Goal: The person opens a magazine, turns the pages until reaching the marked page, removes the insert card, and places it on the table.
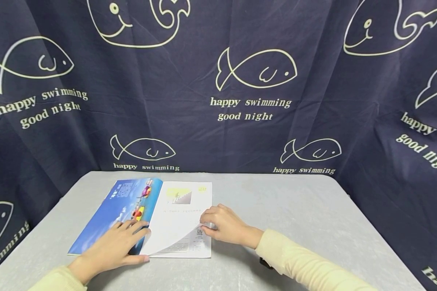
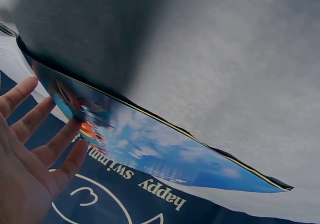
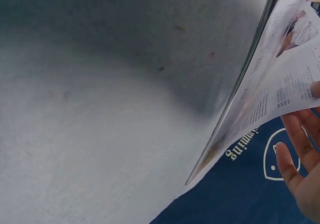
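Observation:
An open magazine lies on the table, its left side a blue page with bright coloured figures, its right side mostly white. My left hand rests on the blue page by the fold, fingers spread, thumb at the bottom edge. With thumb and fingers, my right hand pinches the outer edge of a white page, whose lower corner curls up and bares printed text on the sheet beneath. In the left wrist view the left hand's fingers extend over the blue page; the right wrist view shows the lifted page bending.
The grey table carries the magazine left of its middle. A dark blue curtain with fish drawings and lettering hangs behind and around it. A small black object shows under the right sleeve.

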A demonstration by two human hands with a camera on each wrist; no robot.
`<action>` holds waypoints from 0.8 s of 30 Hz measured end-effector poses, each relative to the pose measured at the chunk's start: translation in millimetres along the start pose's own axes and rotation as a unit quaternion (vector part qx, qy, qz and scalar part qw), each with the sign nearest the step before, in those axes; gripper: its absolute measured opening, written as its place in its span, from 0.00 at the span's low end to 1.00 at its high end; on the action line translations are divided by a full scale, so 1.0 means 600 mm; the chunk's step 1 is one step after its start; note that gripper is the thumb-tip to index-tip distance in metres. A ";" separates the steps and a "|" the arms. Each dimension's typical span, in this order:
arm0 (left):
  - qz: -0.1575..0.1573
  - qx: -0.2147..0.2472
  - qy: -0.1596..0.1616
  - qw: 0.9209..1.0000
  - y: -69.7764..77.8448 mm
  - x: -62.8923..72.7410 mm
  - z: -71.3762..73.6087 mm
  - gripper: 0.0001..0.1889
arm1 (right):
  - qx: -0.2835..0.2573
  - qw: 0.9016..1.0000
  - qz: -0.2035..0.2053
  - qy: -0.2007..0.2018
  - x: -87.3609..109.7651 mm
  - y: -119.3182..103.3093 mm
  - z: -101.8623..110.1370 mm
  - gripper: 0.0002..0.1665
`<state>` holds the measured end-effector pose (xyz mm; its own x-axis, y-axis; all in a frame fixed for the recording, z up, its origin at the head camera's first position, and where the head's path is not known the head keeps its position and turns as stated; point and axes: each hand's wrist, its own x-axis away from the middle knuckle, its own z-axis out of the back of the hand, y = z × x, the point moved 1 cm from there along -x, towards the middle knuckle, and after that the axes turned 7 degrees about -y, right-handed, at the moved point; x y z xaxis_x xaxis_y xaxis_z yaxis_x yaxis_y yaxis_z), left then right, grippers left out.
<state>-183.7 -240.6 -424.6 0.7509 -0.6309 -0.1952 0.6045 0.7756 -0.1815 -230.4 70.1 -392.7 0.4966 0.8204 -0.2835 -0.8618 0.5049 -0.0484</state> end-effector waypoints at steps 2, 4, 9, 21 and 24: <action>0.003 -0.002 -0.001 1.000 0.001 -0.001 0.000 0.33 | -0.001 1.000 -0.002 0.004 -0.001 0.000 0.000 0.06; 0.005 -0.003 -0.001 1.000 0.003 -0.002 0.001 0.33 | -0.004 1.000 -0.005 0.009 -0.001 -0.001 0.000 0.05; 0.018 0.000 -0.009 1.000 0.007 -0.005 0.005 0.33 | -0.005 1.000 -0.010 0.015 -0.001 -0.001 0.000 0.05; 0.022 0.009 -0.005 1.000 0.006 -0.005 0.006 0.28 | -0.004 1.000 -0.010 0.019 0.000 -0.001 0.000 0.05; 0.017 0.010 0.001 1.000 0.006 -0.005 0.006 0.26 | -0.010 1.000 -0.013 0.018 0.001 -0.002 0.002 0.05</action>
<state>-182.7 -236.1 -421.1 0.7704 -0.6047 -0.2019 0.5846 0.7964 -0.1547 -229.1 70.5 -391.8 0.5143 0.7971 -0.3163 -0.8512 0.5193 -0.0752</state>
